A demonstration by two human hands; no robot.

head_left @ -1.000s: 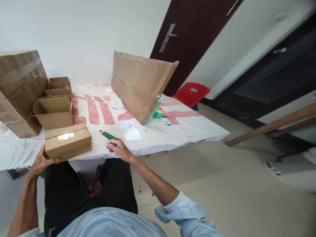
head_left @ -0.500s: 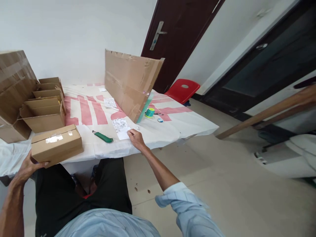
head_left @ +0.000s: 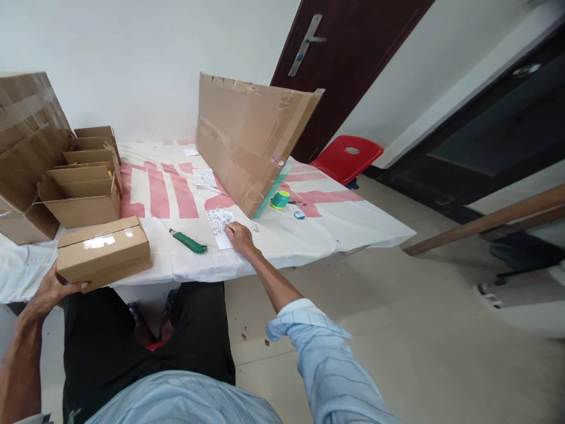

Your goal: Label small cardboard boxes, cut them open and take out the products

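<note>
My left hand (head_left: pixel 50 292) grips the near left corner of a closed cardboard box (head_left: pixel 106 253), thumb along its lower front edge. Clear tape patches shine on the box's top, and it sits at the table's front edge. My right hand (head_left: pixel 241 237) is closed, fingers pressed together over the right side of a white sheet with small dark printed marks (head_left: pixel 219 227). Whatever is between those fingertips is hidden. Between the box and the sheet lies a green utility knife (head_left: pixel 189 242), its blade end toward the far left.
Several open cardboard boxes (head_left: pixel 86 203) stand in a row at left, beside a larger carton (head_left: pixel 33 123). A big cardboard panel (head_left: pixel 251 141) stands upright behind the sheet. Right of it are a green tape roll (head_left: pixel 280 199) and a red chair (head_left: pixel 346 159). Another printed sheet (head_left: pixel 203 177) lies farther back.
My right hand has moved from the sheet's lower right edge farther onto its printed part. My left hand still holds the box. The camera view has shifted slightly.
</note>
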